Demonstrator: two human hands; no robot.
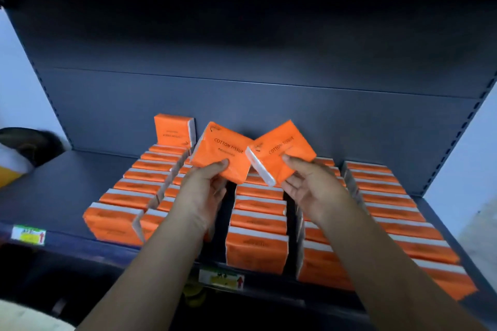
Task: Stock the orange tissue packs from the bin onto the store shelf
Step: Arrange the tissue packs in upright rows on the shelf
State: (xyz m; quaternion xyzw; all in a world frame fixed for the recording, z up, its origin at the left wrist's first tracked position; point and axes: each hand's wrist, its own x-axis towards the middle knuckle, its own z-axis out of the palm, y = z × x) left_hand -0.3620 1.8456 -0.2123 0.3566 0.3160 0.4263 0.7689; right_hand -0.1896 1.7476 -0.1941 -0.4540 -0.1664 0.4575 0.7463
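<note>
Two orange tissue packs up in the air above the shelf — left pack pinched by the left hand, right pack pinched by the right hand, corners touching. Below them, rows of stocked packs fill the shelf — one upright pack at the back.

A dark blue-grey shelf is seen, on which orange tissue packs are stood in rows running near to far. Its left part is bare. Two price labels are fixed to the near edge.
</note>
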